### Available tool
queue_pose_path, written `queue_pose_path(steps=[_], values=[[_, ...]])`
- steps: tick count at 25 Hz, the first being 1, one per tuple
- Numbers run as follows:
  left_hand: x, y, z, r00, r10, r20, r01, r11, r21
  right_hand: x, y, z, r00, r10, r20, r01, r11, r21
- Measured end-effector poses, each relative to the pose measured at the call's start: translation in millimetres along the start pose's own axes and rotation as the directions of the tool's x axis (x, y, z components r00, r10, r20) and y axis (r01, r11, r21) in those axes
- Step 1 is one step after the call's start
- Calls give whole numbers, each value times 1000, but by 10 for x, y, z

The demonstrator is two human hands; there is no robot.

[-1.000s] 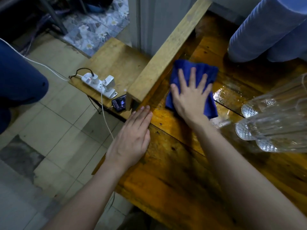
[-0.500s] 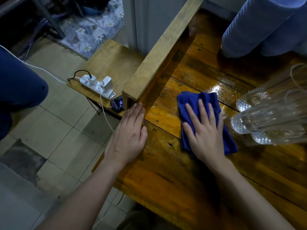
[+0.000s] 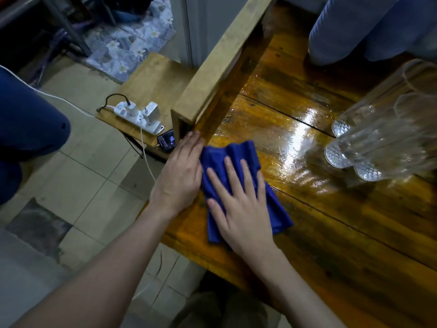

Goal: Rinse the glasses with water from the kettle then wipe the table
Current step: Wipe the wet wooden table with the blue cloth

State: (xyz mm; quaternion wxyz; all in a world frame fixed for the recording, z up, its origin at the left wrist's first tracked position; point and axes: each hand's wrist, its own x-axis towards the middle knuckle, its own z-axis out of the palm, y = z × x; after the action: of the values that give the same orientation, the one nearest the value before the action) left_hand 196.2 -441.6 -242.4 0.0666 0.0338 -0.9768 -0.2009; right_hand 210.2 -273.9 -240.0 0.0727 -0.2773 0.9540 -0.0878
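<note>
Right hand: the right hand (image 3: 238,207) lies flat, fingers spread, palm pressing down on the blue cloth (image 3: 238,183); it grips nothing.
Left hand: the left hand (image 3: 181,175) lies flat at the worktop's left edge, fingers together and holding nothing, its side touching the cloth and its fingertips reaching the end of the raised wooden rail (image 3: 217,65).
Cloth: bunched, spread on the worktop (image 3: 343,233) near its left edge, just beside the front left corner.
Worktop: dark varnished wood planks, with a wet shiny patch (image 3: 298,143) between the cloth and the glasses.
Glasses: three clear glasses (image 3: 378,140) with cut patterned bases stand close together near the right edge.
Side shelf: a lower wooden shelf (image 3: 151,86) off the left edge carries a white power strip (image 3: 139,117) with plugs, and a phone (image 3: 166,143).
</note>
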Motion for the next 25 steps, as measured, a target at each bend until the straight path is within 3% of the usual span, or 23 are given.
queue_pose_path(steps=[3, 7, 10, 13, 15, 19, 25], values=[[8, -1, 21, 1000, -16, -3, 16, 1000, 10, -547, 345, 11, 998, -24, 57, 26, 999, -30], [-43, -7, 36, 1000, -10, -13, 12, 996, 92, -918, 948, -128, 992, 118, 52, -115, 991, -63], [-66, 32, 39, 998, -25, -56, 33, 988, 149, -710, 834, -120, 959, 282, -15, -282, 958, -45], [-206, 58, 22, 996, -39, -77, 45, 996, 83, -304, 385, -42, 910, 409, -64, -409, 912, 10], [-416, 39, 22, 996, -31, -78, 35, 999, 42, -136, 35, 5, 921, 383, -72, -382, 924, 33], [-733, 41, 2, 995, -78, -69, 78, 997, 3, -288, -562, 173, 986, 147, -74, -144, 989, 43], [-716, 105, -23, 989, -131, -74, 128, 991, -35, -811, -296, 181, 996, 79, -42, -77, 996, 48]])
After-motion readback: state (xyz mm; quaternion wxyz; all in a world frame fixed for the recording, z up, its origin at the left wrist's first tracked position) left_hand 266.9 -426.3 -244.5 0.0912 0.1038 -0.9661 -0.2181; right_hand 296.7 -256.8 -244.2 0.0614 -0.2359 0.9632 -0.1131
